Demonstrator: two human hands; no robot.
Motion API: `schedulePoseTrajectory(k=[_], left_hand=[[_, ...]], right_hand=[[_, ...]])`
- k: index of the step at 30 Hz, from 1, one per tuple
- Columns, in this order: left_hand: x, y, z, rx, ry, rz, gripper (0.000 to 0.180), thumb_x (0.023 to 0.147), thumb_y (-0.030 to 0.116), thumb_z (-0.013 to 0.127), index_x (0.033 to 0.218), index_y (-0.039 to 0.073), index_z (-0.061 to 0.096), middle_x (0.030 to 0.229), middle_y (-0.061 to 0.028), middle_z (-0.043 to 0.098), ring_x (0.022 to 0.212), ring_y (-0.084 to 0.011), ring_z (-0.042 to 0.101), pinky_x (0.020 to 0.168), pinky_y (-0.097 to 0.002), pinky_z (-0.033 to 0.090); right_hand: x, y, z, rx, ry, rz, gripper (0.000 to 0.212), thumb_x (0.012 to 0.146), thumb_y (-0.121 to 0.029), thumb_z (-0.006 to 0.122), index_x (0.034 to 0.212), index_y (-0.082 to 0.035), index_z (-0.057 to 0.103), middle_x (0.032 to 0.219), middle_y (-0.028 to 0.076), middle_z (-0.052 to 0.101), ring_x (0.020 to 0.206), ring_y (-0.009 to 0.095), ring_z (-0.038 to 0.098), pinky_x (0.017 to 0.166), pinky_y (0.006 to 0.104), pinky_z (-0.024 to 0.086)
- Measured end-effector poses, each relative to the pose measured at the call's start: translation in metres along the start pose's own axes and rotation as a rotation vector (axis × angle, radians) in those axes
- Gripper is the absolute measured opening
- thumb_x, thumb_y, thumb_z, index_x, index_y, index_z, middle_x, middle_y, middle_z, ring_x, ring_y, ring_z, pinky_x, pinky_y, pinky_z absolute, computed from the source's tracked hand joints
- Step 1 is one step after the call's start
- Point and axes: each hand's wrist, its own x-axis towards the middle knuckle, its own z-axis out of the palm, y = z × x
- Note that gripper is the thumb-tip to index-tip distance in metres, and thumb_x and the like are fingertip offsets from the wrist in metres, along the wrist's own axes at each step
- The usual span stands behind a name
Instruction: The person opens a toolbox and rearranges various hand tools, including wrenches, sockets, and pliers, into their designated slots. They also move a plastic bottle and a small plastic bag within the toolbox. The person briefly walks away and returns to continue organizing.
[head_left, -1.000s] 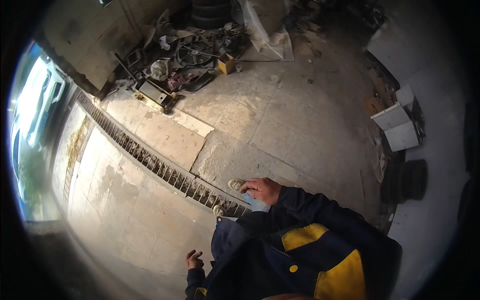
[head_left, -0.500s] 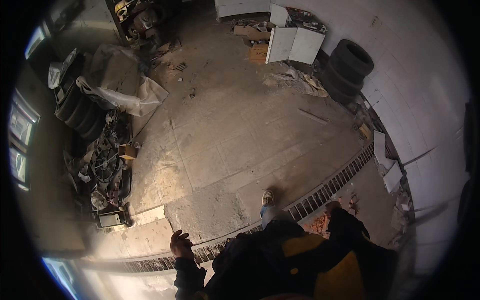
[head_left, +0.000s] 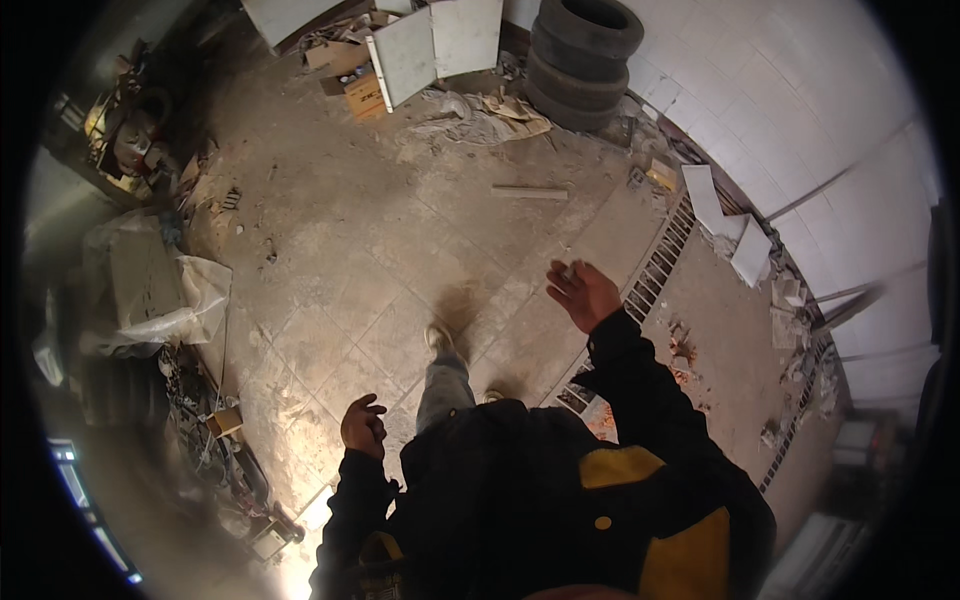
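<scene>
Whereas the left hand (head_left: 364,427) hangs above the floor (head_left: 350,230) with loosely curled, unclenched fingers, the right hand (head_left: 585,296), its bent fingers not clearly empty or grasping, appears beside the drain grate (head_left: 660,258), which runs toward the floor's right edge at the white wall (head_left: 780,120).

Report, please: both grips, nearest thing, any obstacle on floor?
Left grip loosely curled, nothing visible. Right grip by floor grate, contents unclear. Pale strip on floor ahead.
</scene>
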Motion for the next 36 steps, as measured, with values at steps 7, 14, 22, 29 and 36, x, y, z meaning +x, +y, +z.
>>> schedulePoseTrajectory(k=[7,14,22,29,36], left_hand=[[0.195,0.115,0.131,0.066,-0.075,-0.031,0.051,0.081,0.001,0.051,0.131,-0.004,0.061,0.091,-0.0145,0.070,0.045,-0.0109,0.040,0.039,-0.0273,0.029],[0.346,0.269,0.293,0.364,-0.257,0.013,0.036,0.093,0.012,0.074,0.127,0.000,0.069,0.083,-0.0068,0.070,0.053,-0.0087,0.052,0.048,-0.0265,0.040],[0.495,0.425,0.486,0.716,-0.505,0.350,0.041,0.093,0.015,0.078,0.129,-0.001,0.067,0.100,-0.0072,0.077,0.090,-0.0136,0.070,0.084,-0.0293,0.055],[0.599,0.522,0.623,0.506,-0.512,0.207,0.051,0.096,0.016,0.075,0.140,-0.003,0.059,0.116,-0.0135,0.078,0.098,-0.0177,0.074,0.086,-0.0304,0.058],[0.700,0.634,0.697,0.402,-0.434,0.281,0.047,0.097,0.002,0.067,0.142,-0.008,0.054,0.125,-0.0182,0.073,0.114,-0.0204,0.071,0.097,-0.0314,0.057]], right_hand=[[0.198,-0.074,0.143,-0.062,-0.021,-0.045,0.014,0.108,-0.026,0.065,0.112,-0.013,0.067,0.097,0.001,0.068,0.096,0.021,0.067,0.097,0.0459,0.056],[0.349,-0.146,0.214,-0.260,0.023,-0.084,0.018,0.108,-0.018,0.062,0.121,-0.006,0.067,0.105,0.005,0.072,0.094,0.020,0.069,0.090,0.0435,0.059],[0.579,-0.163,0.217,-0.332,0.137,0.060,0.017,0.105,-0.014,0.066,0.118,-0.004,0.070,0.105,0.007,0.074,0.089,0.018,0.071,0.084,0.0379,0.062],[0.813,-0.180,0.321,-0.783,-0.226,0.246,0.024,0.100,-0.020,0.074,0.113,0.000,0.074,0.098,0.005,0.076,0.086,0.013,0.071,0.078,0.0282,0.058],[0.989,-0.217,0.411,-1.208,-0.603,0.067,0.025,0.095,-0.023,0.076,0.110,-0.002,0.075,0.097,0.010,0.077,0.090,0.020,0.073,0.081,0.0343,0.057]])
